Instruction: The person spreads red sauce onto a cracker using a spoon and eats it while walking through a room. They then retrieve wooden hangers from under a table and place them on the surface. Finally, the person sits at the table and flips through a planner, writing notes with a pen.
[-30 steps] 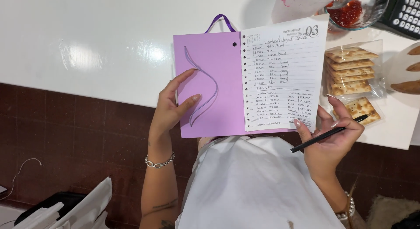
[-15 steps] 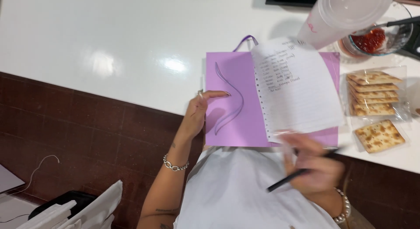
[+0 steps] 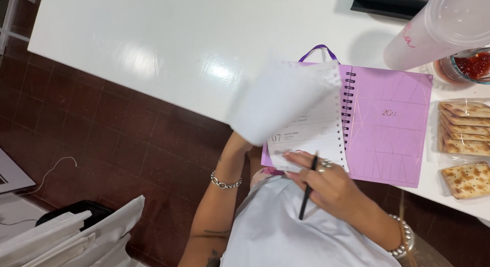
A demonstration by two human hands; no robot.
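A purple spiral-bound planner [image 3: 388, 129] lies open at the near edge of the white table [image 3: 153, 47]. A bunch of its white pages [image 3: 286, 101] is blurred in mid-flip over to the left. My left hand [image 3: 239, 143] reaches up under those pages and holds the planner's left side; its fingers are hidden, and only the wrist with a chain bracelet shows. My right hand [image 3: 326, 185] holds a black pen [image 3: 308, 188] and its fingertips touch the lower edge of a dated page.
A frosted lidded cup [image 3: 444, 27] and a glass bowl of red jam [image 3: 472, 65] stand at the back right. A clear packet of crackers [image 3: 464, 126] and a loose cracker [image 3: 467, 180] lie right of the planner. White folded sheets [image 3: 76, 236] sit low on the left.
The camera view shifted left. Pages have swung from the right side over to the left, uncovering the purple back cover. My right hand moved from the table edge up to the pages.
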